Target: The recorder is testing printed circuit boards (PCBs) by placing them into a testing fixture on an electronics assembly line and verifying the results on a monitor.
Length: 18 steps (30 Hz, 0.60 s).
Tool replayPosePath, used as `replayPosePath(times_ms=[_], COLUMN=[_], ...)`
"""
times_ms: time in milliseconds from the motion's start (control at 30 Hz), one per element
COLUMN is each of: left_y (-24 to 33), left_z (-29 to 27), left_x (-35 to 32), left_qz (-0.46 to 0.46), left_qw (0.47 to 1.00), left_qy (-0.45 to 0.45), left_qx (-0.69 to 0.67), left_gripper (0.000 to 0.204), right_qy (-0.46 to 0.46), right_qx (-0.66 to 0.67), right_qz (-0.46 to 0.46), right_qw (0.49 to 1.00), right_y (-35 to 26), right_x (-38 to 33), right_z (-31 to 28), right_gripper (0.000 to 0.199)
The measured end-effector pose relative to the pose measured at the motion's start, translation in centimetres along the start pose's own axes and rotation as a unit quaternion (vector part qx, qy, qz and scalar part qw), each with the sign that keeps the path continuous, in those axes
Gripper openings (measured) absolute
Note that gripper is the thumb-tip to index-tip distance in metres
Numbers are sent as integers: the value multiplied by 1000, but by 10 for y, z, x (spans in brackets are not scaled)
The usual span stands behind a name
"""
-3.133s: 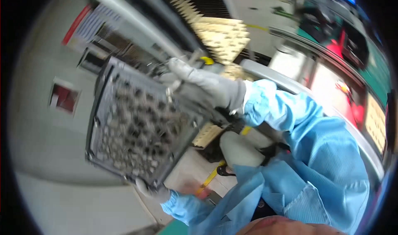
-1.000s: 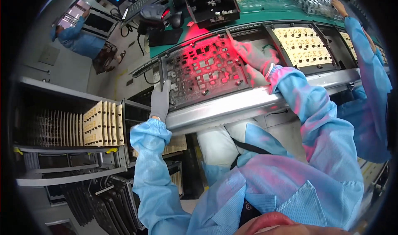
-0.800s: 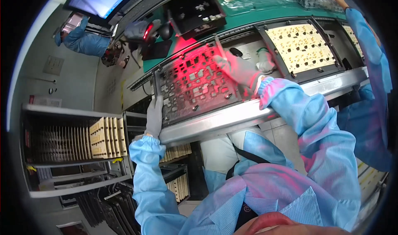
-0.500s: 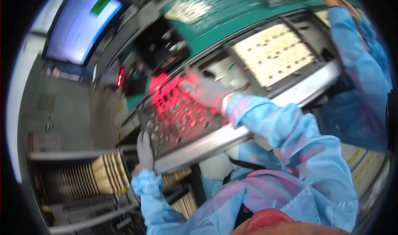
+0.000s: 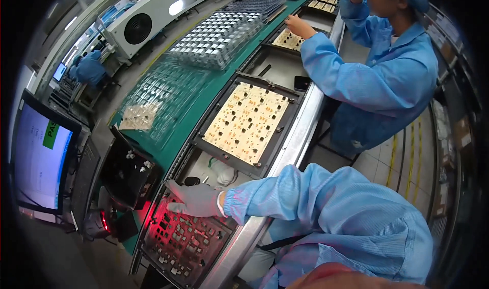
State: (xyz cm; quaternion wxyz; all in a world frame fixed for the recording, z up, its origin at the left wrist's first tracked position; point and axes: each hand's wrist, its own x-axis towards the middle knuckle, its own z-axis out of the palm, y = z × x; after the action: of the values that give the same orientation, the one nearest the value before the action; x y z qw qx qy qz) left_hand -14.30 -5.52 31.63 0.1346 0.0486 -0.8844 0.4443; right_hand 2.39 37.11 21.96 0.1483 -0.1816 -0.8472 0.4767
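Note:
My right hand (image 5: 196, 200), in a grey glove with a blue sleeve, lies flat on the far left corner of a dark carrier tray (image 5: 183, 245). Its fingers are stretched out and point left. The tray holds several small parts in rows and sits on the metal rail (image 5: 244, 238) at the bench's near edge. A red light (image 5: 104, 220) from a device on the left glows across the tray's upper part. My left hand is out of sight.
A black frame with a beige board (image 5: 247, 123) sits just beyond the tray. Clear plastic trays (image 5: 168, 93) lie on the green belt. A monitor (image 5: 38, 159) stands at left. A co-worker in a blue coat (image 5: 377, 75) works at the far boards.
The view has swung up and right along the bench. The dark tray now lies low in the picture under my right hand, and my left hand, earlier on the tray's left edge, has dropped out of view.

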Motion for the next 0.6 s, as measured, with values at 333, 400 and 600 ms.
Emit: replayPosePath(times_ms=[333,400,600], left_y=[-12,-16,-16], left_z=[13,22,32], left_x=[14,18,44], left_qz=[6,-17,155], left_qw=[998,999,983], left_qy=[-6,-9,49], left_qx=[69,40,89], left_gripper=[42,43,35], right_qy=[35,41,39], right_qx=[36,31,-19], right_qz=[-27,-25,-10], right_qw=[998,998,999], right_y=[18,17,1], right_x=[6,6,2], right_z=[21,20,9], right_gripper=[79,78,79])
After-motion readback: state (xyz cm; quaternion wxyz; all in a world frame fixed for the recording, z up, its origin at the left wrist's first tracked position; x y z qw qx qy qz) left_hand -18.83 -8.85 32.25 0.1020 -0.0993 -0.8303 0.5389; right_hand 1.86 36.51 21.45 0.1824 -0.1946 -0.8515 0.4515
